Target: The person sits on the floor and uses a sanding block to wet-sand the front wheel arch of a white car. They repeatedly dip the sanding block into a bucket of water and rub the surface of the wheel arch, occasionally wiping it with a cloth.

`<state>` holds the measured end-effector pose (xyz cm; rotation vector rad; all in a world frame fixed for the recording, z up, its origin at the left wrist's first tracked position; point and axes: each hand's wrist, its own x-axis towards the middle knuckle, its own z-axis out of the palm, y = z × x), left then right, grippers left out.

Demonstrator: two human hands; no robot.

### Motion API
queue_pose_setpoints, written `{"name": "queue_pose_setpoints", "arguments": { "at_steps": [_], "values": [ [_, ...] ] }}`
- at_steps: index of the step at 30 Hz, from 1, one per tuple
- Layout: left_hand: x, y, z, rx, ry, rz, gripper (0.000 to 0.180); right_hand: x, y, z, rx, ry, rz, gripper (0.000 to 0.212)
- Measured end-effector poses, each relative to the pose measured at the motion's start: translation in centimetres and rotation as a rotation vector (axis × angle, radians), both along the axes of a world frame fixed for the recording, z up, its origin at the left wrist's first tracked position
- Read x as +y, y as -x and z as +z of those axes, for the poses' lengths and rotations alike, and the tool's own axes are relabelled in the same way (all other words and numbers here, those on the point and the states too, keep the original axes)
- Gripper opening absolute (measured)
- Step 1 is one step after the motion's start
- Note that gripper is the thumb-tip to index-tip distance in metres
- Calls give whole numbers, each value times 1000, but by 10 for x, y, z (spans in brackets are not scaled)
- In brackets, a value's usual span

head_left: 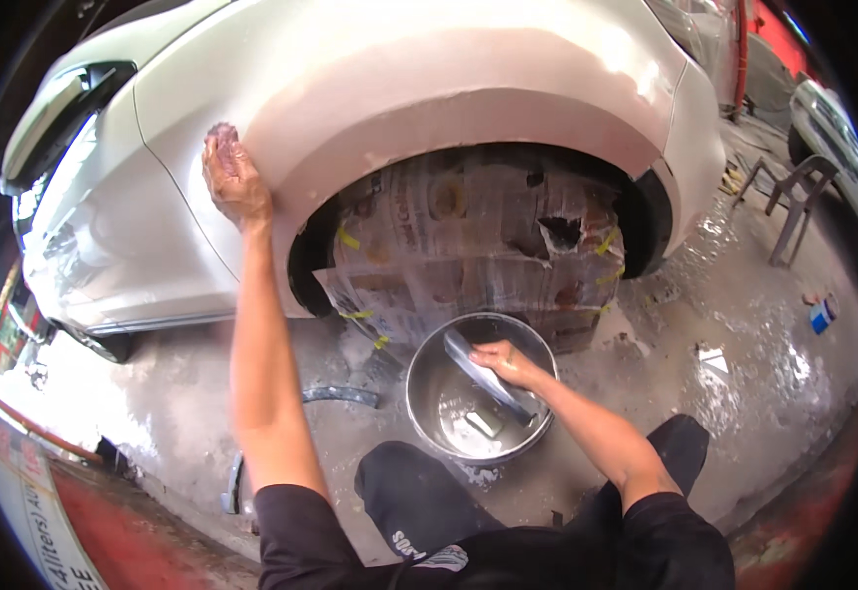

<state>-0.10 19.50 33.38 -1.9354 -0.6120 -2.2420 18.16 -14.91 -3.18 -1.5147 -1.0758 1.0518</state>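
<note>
My left hand (pixel 235 187) is raised against the pale car's body panel (pixel 193 88), left of the wheel arch. Its fingers are closed on a crumpled purplish-red pad (pixel 223 135), which looks wet. Low in front of me, my right hand (pixel 508 364) grips a long, curved grey strip (pixel 478 376) by its middle. This strip slants over the inside of a round metal basin (pixel 414 418). Inside the basin lies a small pale block (pixel 483 423) in water. I cannot tell whether the strip touches the water.
Taped newspaper (pixel 429 236) covers the wheel, with a torn hole at its right. A dark curved strip (pixel 343 395) lies on the wet floor (pixel 734 374) left of the basin. A grey plastic chair (pixel 793 197) and a blue can (pixel 822 317) stand at the right.
</note>
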Motion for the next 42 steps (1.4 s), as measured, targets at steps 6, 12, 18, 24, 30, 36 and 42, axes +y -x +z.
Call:
{"name": "queue_pose_setpoints", "arguments": {
  "at_steps": [6, 12, 18, 24, 30, 36, 42],
  "values": [
    [-109, -146, 49, 114, -194, 177, 25, -2, -31, -25, -238, 42, 62, 63],
    [-269, -363, 24, 539, -328, 118, 24, -31, -10, 30, -496, -89, 224, 49],
    [-322, -389, 0, 619, -618, -183, 22, -33, -17, 33, -538, -78, 136, 44],
    [-182, -215, 34, 272, -375, -95, 16, -31, -16, 11, -516, -190, 177, 54],
    [-53, -54, 20, 93, -26, 277, 30, -24, -5, 17, -471, -141, 239, 54],
    [-105, -148, 63, 134, -66, 238, 28, -20, -10, 11, -410, -181, 204, 54],
    [-273, -346, 47, 641, -376, 297, 28, -16, -8, -3, -389, -297, 116, 48]
  ]
}}
